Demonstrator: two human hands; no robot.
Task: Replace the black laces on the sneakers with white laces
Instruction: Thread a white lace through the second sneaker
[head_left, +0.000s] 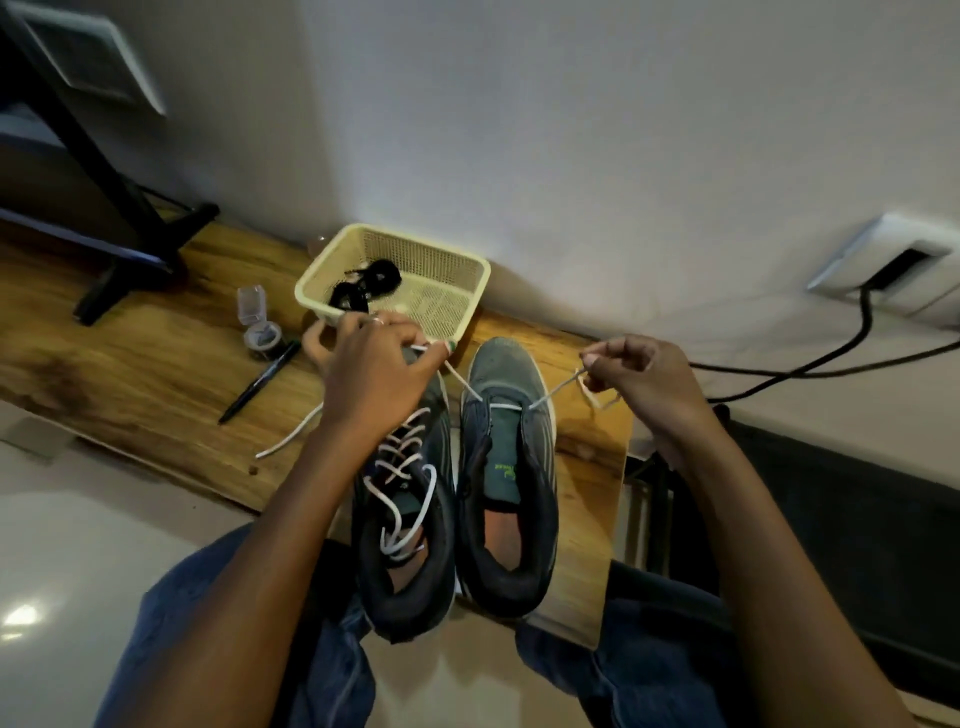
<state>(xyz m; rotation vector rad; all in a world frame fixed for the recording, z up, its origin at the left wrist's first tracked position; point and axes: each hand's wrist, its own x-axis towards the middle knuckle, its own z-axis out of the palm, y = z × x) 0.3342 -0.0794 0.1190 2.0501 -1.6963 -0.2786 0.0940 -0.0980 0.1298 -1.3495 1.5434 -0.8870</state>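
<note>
Two dark grey knit-mesh sneakers with pale striped sides stand side by side, toes away from the person, on a glossy wood-grain table (130, 374). The left sneaker (410, 525) is fully threaded with a flat white lace (402, 467) criss-crossing its eyelets and looping loosely at the collar. The right sneaker (506, 483) has only one bar of a second white lace (506, 407) across its lowest eyelets, and its green tongue lies bare, bearing a small lime-green mark too small to read. The left hand (371, 371) has its fingers curled, pinching one end of that lace above the toe of the left sneaker; a ring shows on one finger. The right hand (641, 371) is closed into a loose fist, pinching the other end just right of the right sneaker's toe, with slack looping below it. Beyond the shoes, touching the wall, sits a pale yellow perforated plastic basket (467, 270) holding the bunched black laces (366, 286). Left of it lie a black pen (260, 382) and a small clear plastic box (253, 304) near a round open tin (263, 338). A black cable (831, 358) runs from a white wall socket (893, 265).
</note>
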